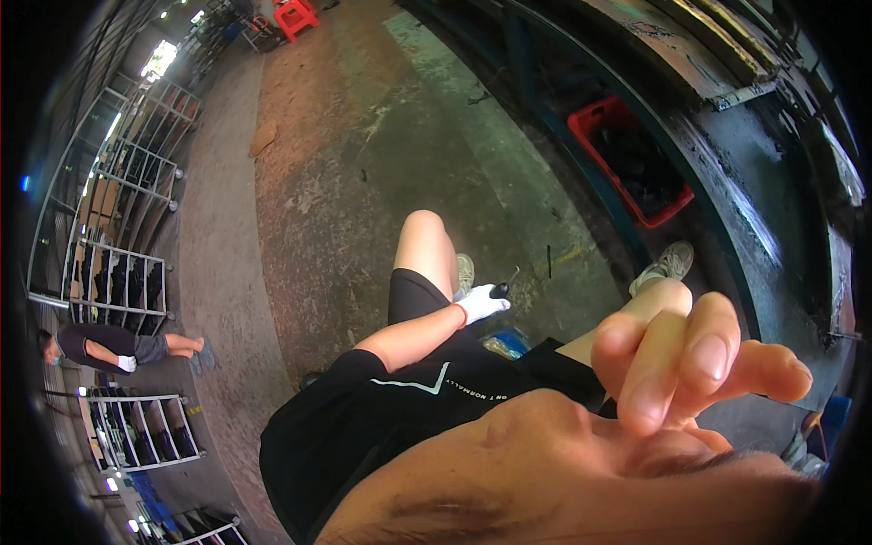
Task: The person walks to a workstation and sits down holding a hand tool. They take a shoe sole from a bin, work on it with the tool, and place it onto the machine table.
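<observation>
My left hand (pixel 481 306), in a white glove, is closed round a small tool with a black handle (pixel 500 291). A thin, bent metal tip like a hook sticks out beyond the handle. This hand is low, beside my left knee and above the floor. My right hand (pixel 695 359) is bare and raised very close to the camera at the lower right. Its fingers are apart and partly bent, with nothing visible between them; part of the palm is hidden. Between my legs is a blue container (pixel 518 343), partly covered, with something clear and crinkled by it.
A red crate (pixel 670 213) of dark pieces sits under the metal machine frame (pixel 727 195) at right. Wheeled racks (pixel 136 177) line the left side, where another person (pixel 100 350) stands. A red stool (pixel 295 16) is far off. A thin black rod (pixel 549 262) lies on the floor.
</observation>
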Demonstrator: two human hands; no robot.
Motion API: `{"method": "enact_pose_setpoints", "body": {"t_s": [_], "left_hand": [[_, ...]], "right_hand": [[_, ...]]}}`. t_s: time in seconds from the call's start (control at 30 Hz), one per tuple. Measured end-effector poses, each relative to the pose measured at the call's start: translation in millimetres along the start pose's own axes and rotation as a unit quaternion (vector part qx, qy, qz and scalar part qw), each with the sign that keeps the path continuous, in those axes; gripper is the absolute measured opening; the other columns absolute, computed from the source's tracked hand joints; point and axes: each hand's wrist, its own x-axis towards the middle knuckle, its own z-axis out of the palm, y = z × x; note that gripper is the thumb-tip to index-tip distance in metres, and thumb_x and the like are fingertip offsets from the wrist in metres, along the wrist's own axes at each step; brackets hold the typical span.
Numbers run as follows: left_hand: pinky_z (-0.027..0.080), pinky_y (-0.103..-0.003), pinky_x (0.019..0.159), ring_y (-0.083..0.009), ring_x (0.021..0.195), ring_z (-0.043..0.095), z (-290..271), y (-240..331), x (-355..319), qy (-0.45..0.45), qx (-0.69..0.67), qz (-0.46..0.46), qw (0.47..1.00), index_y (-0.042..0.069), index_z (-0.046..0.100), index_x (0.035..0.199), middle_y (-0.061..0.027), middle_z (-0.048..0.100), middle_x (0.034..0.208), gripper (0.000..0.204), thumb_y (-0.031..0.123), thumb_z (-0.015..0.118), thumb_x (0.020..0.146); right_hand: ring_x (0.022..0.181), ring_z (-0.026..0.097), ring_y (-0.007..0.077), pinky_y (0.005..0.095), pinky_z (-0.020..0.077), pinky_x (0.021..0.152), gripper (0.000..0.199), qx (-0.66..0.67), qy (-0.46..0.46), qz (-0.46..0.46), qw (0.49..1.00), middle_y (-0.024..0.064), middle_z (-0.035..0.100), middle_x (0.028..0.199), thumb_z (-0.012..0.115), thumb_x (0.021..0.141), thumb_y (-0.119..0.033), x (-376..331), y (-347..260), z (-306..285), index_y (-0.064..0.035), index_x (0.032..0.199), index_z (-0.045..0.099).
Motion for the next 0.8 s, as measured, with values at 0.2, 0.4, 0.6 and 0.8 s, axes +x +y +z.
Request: {"method": "enact_pose_setpoints", "body": {"t_s": [0.2,0.4,0.6,0.8], "left_hand": [[0.045,-0.04,0.072,-0.0291,0.082,0.061,-10.5,31.6,-22.0,0.011,0.004,-0.021,1.0,0.002,0.06,0.089,-0.0155,0.064,0.086,0.044,0.045,0.067,0.077],[0.045,-0.039,0.073,-0.0291,0.083,0.061,-9.1,29.6,-19.9,0.016,-0.009,-0.017,1.0,0.003,0.061,0.091,-0.0152,0.065,0.088,0.045,0.044,0.068,0.076],[0.045,-0.039,0.075,-0.0295,0.086,0.061,-5.8,17.6,-9.0,0.004,-0.014,-0.017,1.0,0.002,0.061,0.092,-0.0162,0.065,0.091,0.046,0.044,0.068,0.075],[0.045,-0.039,0.077,-0.0298,0.088,0.061,-8.1,1.1,-9.2,-0.019,-0.026,0.012,0.999,0.002,0.061,0.094,-0.0164,0.065,0.092,0.048,0.045,0.068,0.075]], "right_hand": [[0.094,0.059,0.0211,0.0423,0.0338,0.096,0.054,0.032,-0.008,0.05,0.998,0.0058,0.055,0.117,0.044,0.094,-0.048,0.6,0.9,2.7,-0.0301,0.143,0.03],[0.097,0.055,0.0229,0.0465,0.0335,0.095,0.063,-0.022,-0.085,-0.003,0.996,0.0028,0.058,0.116,0.04,0.091,-0.059,-6.9,10.1,-2.7,-0.029,0.145,0.027],[0.099,0.054,0.0231,0.0474,0.0333,0.095,0.066,-0.04,-0.116,-0.033,0.992,0.0025,0.059,0.116,0.039,0.089,-0.062,9.8,21.2,-15.8,-0.0275,0.145,0.027],[0.1,0.052,0.0232,0.0477,0.0332,0.095,0.069,-0.05,-0.176,-0.062,0.981,0.0025,0.058,0.116,0.039,0.088,-0.064,31.6,26.1,-41.9,-0.0262,0.145,0.027]]}}
